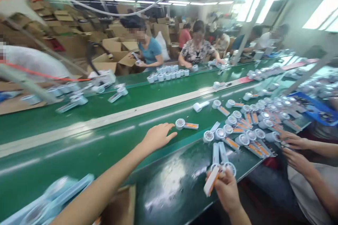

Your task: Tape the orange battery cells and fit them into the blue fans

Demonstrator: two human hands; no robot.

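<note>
My left hand (158,135) is stretched out over the green conveyor belt with its fingers apart and nothing in them. Just beyond its fingertips lies a pale blue handheld fan body (180,124) with a round head and an orange strip in its handle. At the table's front edge, my right hand (228,188) is closed around a white and orange handle piece (212,181); the fingers partly hide its upper end. Right behind that hand, two pale blue fan bodies (223,153) lie with handles pointing away. Whether the hand also touches them, I cannot tell.
Many similar fan bodies (250,135) crowd the table at right, beside a co-worker's hands (295,147). A blue tray (317,110) of small dark parts stands farther right. More fan parts (58,197) sit at lower left, near an open cardboard box (129,204). Co-workers sit across the belt.
</note>
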